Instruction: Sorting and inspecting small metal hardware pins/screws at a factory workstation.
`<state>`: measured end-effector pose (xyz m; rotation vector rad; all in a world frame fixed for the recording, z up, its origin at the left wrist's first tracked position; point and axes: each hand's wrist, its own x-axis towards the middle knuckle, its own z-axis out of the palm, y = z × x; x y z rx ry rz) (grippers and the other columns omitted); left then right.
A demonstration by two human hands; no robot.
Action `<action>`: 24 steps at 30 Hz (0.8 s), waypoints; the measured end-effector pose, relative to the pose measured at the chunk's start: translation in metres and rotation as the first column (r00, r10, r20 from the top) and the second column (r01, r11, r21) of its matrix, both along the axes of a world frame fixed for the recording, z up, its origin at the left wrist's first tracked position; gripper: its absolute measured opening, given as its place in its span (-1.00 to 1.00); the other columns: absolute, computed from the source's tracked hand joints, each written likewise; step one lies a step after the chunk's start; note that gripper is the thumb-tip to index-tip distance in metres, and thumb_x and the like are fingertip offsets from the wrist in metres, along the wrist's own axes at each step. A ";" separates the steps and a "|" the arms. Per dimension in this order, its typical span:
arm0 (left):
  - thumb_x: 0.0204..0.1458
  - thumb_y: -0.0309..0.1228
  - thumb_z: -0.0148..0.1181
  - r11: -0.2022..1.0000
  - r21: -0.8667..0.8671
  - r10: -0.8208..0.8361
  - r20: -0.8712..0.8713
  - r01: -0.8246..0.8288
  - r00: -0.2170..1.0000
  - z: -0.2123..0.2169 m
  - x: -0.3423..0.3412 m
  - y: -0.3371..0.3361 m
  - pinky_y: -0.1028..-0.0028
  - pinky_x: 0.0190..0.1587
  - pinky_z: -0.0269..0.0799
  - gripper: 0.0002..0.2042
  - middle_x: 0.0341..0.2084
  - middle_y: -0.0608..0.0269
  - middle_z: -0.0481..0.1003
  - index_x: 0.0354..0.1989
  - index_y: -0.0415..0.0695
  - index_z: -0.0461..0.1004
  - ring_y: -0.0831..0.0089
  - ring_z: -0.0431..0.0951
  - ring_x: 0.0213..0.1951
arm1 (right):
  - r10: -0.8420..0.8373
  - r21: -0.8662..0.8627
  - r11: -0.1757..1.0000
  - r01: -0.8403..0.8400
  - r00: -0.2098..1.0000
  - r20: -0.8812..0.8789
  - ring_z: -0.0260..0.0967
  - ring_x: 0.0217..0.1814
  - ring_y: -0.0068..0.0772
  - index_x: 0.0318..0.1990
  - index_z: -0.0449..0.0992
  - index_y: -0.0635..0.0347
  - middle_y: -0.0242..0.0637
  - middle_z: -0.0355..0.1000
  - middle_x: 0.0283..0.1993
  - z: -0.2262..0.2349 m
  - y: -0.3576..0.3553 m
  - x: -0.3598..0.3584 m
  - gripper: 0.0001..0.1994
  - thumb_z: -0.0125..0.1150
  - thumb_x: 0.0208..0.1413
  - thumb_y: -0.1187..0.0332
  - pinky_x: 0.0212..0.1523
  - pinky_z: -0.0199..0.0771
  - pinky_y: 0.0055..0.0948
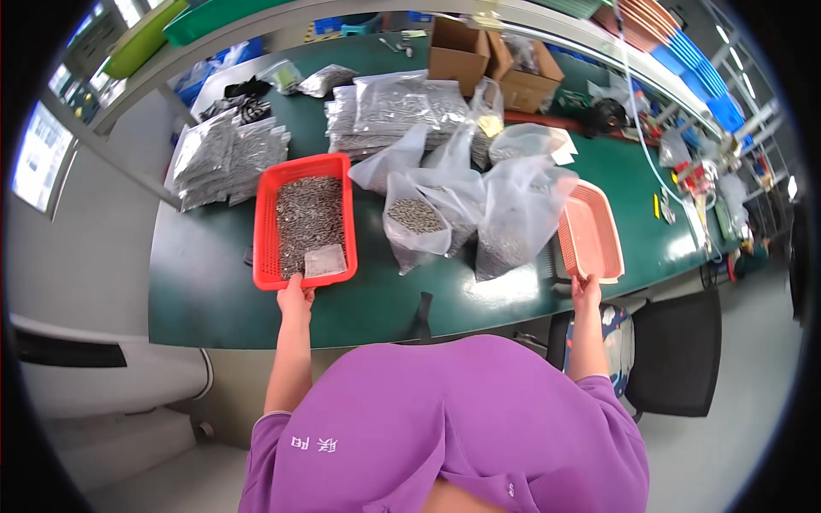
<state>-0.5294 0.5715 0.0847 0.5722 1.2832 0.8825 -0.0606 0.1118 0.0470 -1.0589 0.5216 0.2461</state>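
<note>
My left hand (295, 297) grips the near rim of a red plastic basket (264, 214). Many small metal parts (310, 209) fill its bottom, and a small clear bag (325, 261) lies on them at the near end. On the right, my right hand (587, 291) is closed on the near edge of a pink plastic basket (592, 235), which looks bare inside. Between the two baskets stand several clear plastic bags; one open bag (416, 218) shows small metal pieces, and a larger bag (510, 235) beside it holds grey parts.
Flat filled bags lie stacked at the back left (229, 158) and back middle (393, 107) of the green table (376, 299). Two cardboard boxes (457, 56) stand at the far side. A black chair (676, 350) is at the right. A shelf rail (547, 26) crosses overhead.
</note>
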 end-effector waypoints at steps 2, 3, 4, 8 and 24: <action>-0.08 -0.44 0.13 1.000 0.026 -0.005 -0.084 0.008 0.996 -0.005 -0.006 0.002 0.59 -0.78 0.10 -0.85 -0.68 0.25 0.40 -0.55 -0.25 0.36 0.45 0.39 -0.73 | -0.111 -0.029 0.993 0.112 0.994 0.011 0.42 -0.25 -0.29 -0.18 0.34 0.34 -0.18 0.40 -0.24 0.001 -0.020 -0.017 -0.74 0.01 0.06 0.33 -0.31 0.56 -0.46; -0.09 -0.43 0.13 0.998 0.042 -0.036 -0.130 0.042 0.991 -0.004 -0.011 -0.001 0.58 -0.80 0.09 -0.85 -0.69 0.24 0.40 -0.57 -0.25 0.36 0.46 0.38 -0.73 | -0.135 -0.006 0.991 0.135 0.991 -0.019 0.43 -0.23 -0.30 -0.15 0.35 0.32 -0.20 0.40 -0.25 0.000 -0.033 -0.027 -0.75 -0.02 0.07 0.33 -0.32 0.56 -0.44; -0.10 -0.44 0.13 0.999 0.034 -0.029 -0.152 0.034 0.988 -0.009 -0.023 -0.004 0.58 -0.80 0.06 -0.86 -0.69 0.25 0.39 -0.55 -0.23 0.36 0.48 0.35 -0.75 | -0.073 -0.022 0.997 0.072 0.997 -0.025 0.43 -0.25 -0.30 -0.16 0.35 0.30 -0.20 0.41 -0.25 0.000 -0.041 -0.038 -0.75 -0.03 0.09 0.31 -0.31 0.56 -0.42; -0.13 -0.43 0.15 0.999 -0.045 -0.008 -0.208 -0.001 0.978 -0.003 -0.049 -0.032 0.60 -0.79 0.04 -0.88 -0.69 0.28 0.38 -0.53 -0.19 0.37 0.52 0.28 -0.78 | 0.410 -0.055 0.895 -0.443 0.865 -0.289 0.41 -0.37 -0.32 -0.20 0.36 0.26 -0.21 0.41 -0.33 0.017 -0.063 -0.091 -0.57 0.01 0.11 0.00 -0.30 0.51 -0.35; -0.03 -0.23 -0.01 0.985 0.111 -0.069 -0.467 0.136 0.881 -0.008 -0.048 -0.051 0.54 -0.69 0.25 -0.72 -0.51 0.26 0.47 -0.34 -0.21 0.44 0.51 0.41 -0.60 | 0.953 -0.995 0.039 0.096 0.296 0.066 0.41 -0.43 -0.09 -0.02 0.37 -0.04 -0.17 0.43 -0.53 0.159 0.144 -0.105 -0.60 0.15 -0.06 0.15 -0.38 0.39 -0.20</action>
